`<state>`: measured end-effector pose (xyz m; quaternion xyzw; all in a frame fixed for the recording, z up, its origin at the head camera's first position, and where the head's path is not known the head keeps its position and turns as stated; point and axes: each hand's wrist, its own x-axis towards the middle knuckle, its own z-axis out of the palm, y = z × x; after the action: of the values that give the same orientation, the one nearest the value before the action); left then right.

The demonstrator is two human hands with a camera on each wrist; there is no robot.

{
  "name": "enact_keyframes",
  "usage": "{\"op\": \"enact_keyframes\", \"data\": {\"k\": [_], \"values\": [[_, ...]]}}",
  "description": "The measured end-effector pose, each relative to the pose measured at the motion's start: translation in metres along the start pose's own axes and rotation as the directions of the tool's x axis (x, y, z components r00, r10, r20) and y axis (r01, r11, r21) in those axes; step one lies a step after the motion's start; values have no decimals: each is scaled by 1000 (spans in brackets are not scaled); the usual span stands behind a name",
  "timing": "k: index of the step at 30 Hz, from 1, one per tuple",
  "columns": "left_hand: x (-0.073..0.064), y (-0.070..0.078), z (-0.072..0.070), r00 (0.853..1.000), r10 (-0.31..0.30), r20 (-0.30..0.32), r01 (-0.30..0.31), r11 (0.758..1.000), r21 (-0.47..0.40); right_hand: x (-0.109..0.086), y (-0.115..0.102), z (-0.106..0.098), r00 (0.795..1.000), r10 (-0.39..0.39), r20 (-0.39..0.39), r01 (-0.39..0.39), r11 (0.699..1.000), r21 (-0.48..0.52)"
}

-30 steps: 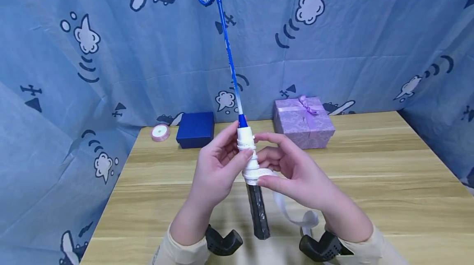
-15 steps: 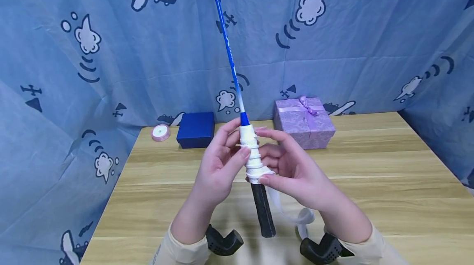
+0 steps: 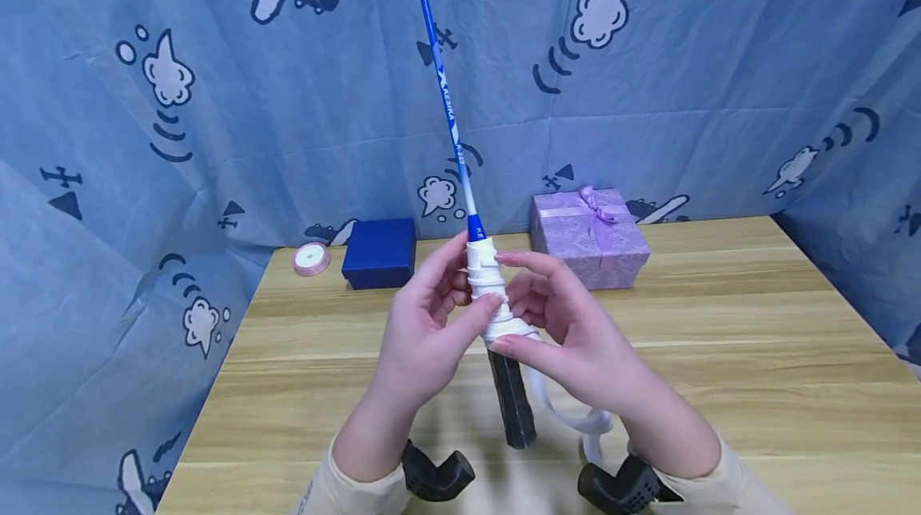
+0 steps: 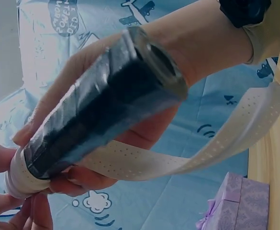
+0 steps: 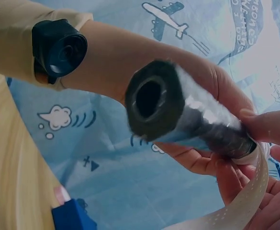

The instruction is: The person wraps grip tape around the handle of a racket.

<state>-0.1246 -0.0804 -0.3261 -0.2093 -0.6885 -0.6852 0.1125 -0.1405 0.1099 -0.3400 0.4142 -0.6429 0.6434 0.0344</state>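
Observation:
A blue badminton racket (image 3: 446, 95) stands tilted up, its strung head cut off by the top of the head view. White perforated grip tape (image 3: 484, 273) wraps the upper handle in overlapping turns; the lower handle (image 3: 512, 403) is bare and black. My left hand (image 3: 430, 327) holds the wrapped part, thumb across the front. On the other side my right hand (image 3: 568, 331) pinches the tape at the lowest turn, thumb in front. From there the loose tape (image 4: 144, 163) trails down and curls beside the right wrist. The handle's hollow end (image 5: 151, 100) faces the right wrist camera.
On the wooden table (image 3: 755, 355), a pink ribbon spool (image 3: 312, 258) and a dark blue box (image 3: 380, 253) stand back left. A lilac gift box (image 3: 590, 239) with a bow is behind the right hand. A patterned blue curtain (image 3: 683, 83) hangs behind.
The racket has turned about its length: its head went from angled to edge-on to facing the camera. Both hands stay round the handle, and the left thumb has shifted slightly down and right.

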Motion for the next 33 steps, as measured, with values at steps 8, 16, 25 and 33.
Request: {"op": "enact_keyframes", "data": {"k": [8, 16, 25, 33], "values": [[-1, 0, -3, 1000, 21, 23, -19, 997, -71, 0, 2, -2, 1000, -22, 15, 21, 997, 75], [-1, 0, -5, 999, 45, 25, -42, 993, -112, 1, 2, -6, 998, -40, 58, 32, 991, 132], [-1, 3, -5, 997, 66, 34, -61, 987, -148, 4, 3, -9, 994, -5, 108, -24, 962, 270], [0, 1, -3, 995, 68, 68, -55, 981, -184, 5, 3, -11, 988, -8, 151, -48, 932, 359]]}}
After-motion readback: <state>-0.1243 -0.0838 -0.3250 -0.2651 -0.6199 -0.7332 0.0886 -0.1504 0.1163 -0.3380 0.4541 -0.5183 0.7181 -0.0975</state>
